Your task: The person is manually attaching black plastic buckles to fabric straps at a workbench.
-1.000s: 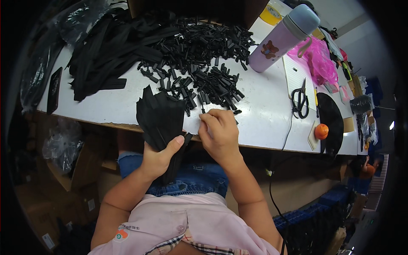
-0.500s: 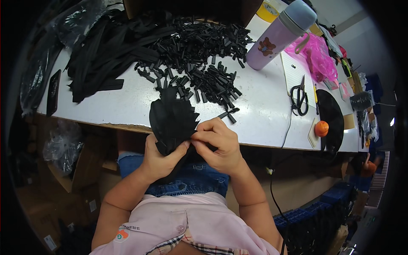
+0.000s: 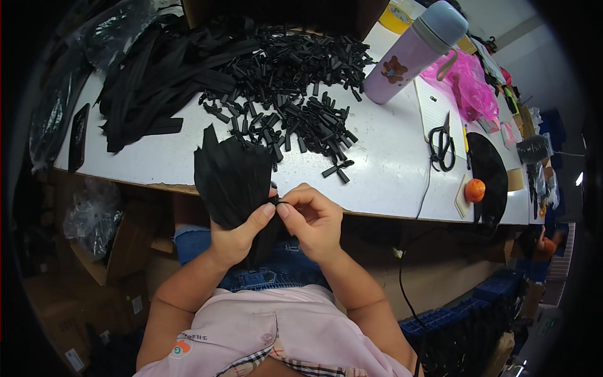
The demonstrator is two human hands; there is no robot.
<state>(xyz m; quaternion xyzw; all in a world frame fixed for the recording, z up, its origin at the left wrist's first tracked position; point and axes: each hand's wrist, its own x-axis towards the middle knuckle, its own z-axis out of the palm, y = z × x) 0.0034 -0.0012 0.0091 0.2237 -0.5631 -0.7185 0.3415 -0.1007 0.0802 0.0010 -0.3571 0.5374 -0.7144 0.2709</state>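
My left hand is closed around a fanned bundle of black zipper strips, its thumb pressed near their right edge. Just right of the bundle, my right hand pinches a small black piece, mostly hidden by the fingertips, which looks like a zipper slider. The thumbs of both hands nearly meet there, over my lap at the table's front edge. Beyond my hands lies a large heap of small black zipper pulls.
Loose black strips cover the table's left, beside a dark phone-like slab. A lilac bottle stands at the back right. Further right are black scissors, an orange fruit and a pink plastic bag.
The strip bundle has swung left and now spreads broader. My right hand has shifted slightly left and down, its fingertips now at the small dark piece by my left thumb.
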